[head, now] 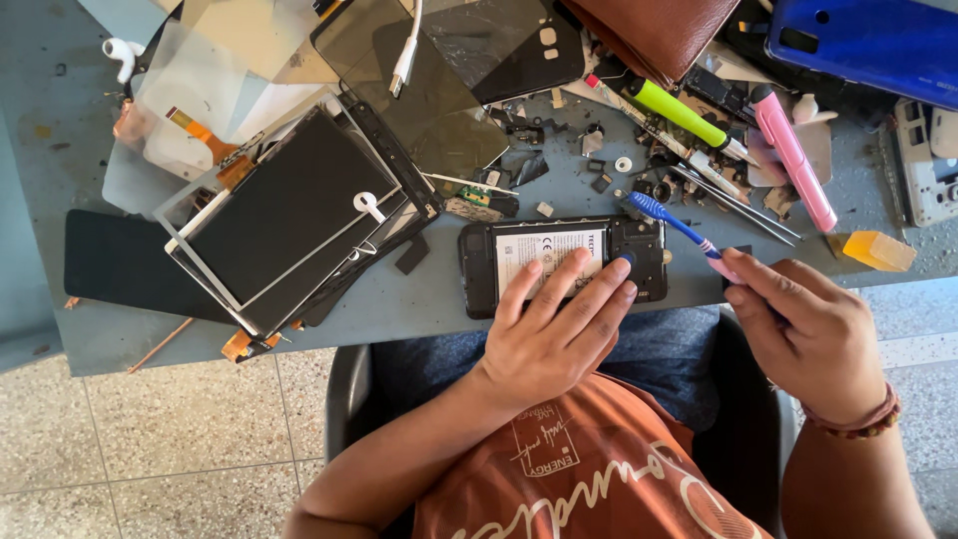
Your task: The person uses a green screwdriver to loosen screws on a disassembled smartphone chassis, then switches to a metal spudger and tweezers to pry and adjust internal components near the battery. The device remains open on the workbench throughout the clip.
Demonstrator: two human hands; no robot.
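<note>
While my left hand (pixel 554 334) lies flat w/ fingers spread on the opened phone (pixel 564 263), pressing it to the grey table (pixel 419 299) edge in front of me, my right hand (pixel 808 334) pinches a blue brush (pixel 679 230); its head sits on the phone's top right corner. 2 markers, green (pixel 679 112) & pink (pixel 793 155), lie beyond, tweezers (pixel 738 205) near them.
</note>
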